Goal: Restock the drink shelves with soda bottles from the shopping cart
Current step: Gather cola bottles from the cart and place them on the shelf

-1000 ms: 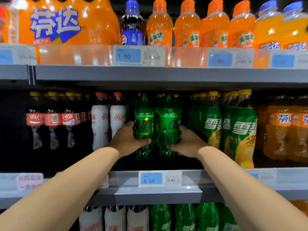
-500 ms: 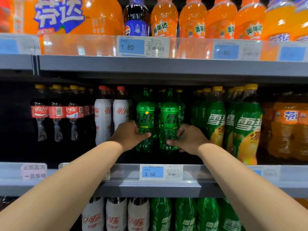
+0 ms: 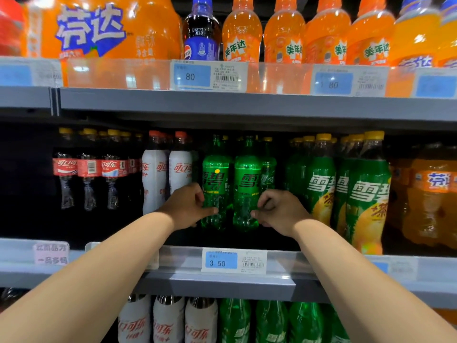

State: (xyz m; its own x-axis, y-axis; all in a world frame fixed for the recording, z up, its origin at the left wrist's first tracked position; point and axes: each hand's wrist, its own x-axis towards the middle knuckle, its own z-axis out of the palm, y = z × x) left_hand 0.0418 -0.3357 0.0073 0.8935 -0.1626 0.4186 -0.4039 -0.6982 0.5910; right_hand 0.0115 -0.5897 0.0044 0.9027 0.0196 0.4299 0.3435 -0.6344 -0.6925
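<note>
— How do the sodas look?
— Clear green, upright, side by side behind the middle shelf's (image 3: 173,283) front edge: left green bottle (image 3: 215,179), right green bottle (image 3: 247,179).
— And the hands?
— Left hand (image 3: 188,206) grips the left one low; right hand (image 3: 282,211) grips the right.

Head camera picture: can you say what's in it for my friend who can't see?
The left hand holds the left bottle and the right hand the right bottle, two green sodas side by side on a shop shelf. Cola bottles stand left of them.

left grip (image 3: 190,206): bare | right grip (image 3: 279,211): bare | forearms (image 3: 86,280): bare
</note>
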